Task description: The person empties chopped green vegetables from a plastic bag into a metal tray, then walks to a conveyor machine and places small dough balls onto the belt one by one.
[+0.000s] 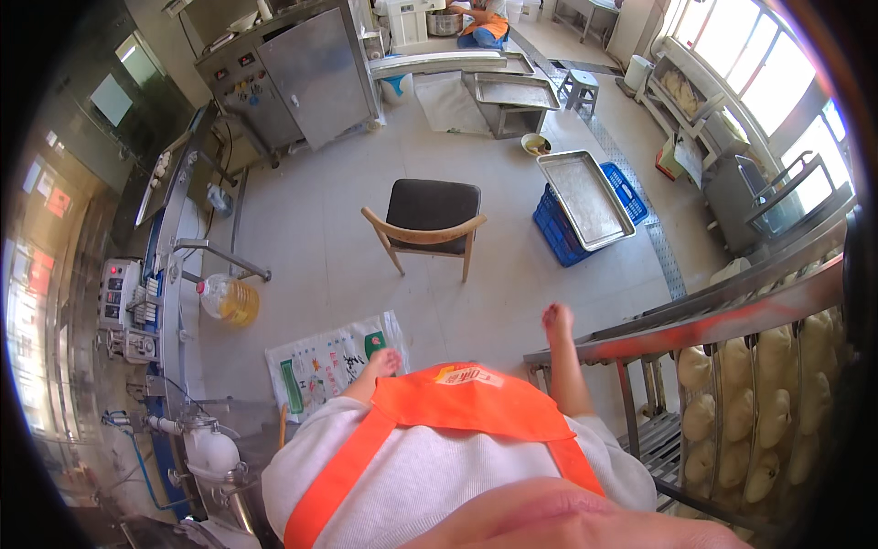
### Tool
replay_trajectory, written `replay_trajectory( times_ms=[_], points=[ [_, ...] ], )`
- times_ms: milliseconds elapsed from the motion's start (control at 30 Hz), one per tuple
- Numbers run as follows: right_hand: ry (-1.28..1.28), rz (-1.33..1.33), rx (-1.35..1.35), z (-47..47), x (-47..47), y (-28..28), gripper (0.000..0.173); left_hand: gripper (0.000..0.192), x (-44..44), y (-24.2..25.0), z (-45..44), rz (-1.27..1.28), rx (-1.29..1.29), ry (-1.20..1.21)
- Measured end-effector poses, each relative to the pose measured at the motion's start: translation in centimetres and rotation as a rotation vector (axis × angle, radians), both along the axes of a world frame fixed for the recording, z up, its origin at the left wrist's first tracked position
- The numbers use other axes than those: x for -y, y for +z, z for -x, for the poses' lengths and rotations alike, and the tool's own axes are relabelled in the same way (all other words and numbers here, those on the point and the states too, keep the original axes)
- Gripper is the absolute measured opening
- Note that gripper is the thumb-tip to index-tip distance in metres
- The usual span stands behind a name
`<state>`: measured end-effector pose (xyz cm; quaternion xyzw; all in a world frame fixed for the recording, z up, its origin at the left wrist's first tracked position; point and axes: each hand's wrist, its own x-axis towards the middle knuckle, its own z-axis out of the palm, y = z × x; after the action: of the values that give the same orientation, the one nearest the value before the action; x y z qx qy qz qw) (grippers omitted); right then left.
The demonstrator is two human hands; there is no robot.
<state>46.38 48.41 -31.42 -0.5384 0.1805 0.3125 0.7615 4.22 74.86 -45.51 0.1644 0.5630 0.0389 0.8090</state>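
Note:
My left hand (385,360) hangs in front of my body, above a printed plastic sack (329,367) spread on the floor. No object shows in it. My right hand (558,318) is held out at the right, near the end of a metal rack (617,343), with nothing visible in it. The fingers of both hands look loosely curled, but are too small to make out well. Ahead of me stands a wooden chair (433,213) with a dark seat. Beyond my right hand, a metal tray (586,199) rests tilted on blue plastic crates (566,237).
Rows of pale dough pieces (737,412) fill the rack at my right. A conveyor machine (154,302) runs along the left, with an oil jug (230,300) beside it. A bowl (535,144), a stool (582,88), a steel cabinet (315,75) and a seated person (484,20) are farther off.

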Motion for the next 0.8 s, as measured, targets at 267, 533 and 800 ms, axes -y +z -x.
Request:
replay_trajectory(
  times_ms=[267,533,800],
  points=[
    [1.160,0.430,1.702,8.3,-17.4,17.6,0.013,0.017,-2.3,7.1,-10.5,-0.301,0.173,-0.131],
    [1.467,0.873,1.241,3.5,0.0,-7.4,0.019,0.022,0.6,1.3,-1.8,-0.284,-0.093,-0.474],
    [0.481,0.553,-0.338,10.0,19.4,-14.4,0.008,0.021,4.1,-2.8,10.4,-0.107,-0.331,-0.575]
  ],
)
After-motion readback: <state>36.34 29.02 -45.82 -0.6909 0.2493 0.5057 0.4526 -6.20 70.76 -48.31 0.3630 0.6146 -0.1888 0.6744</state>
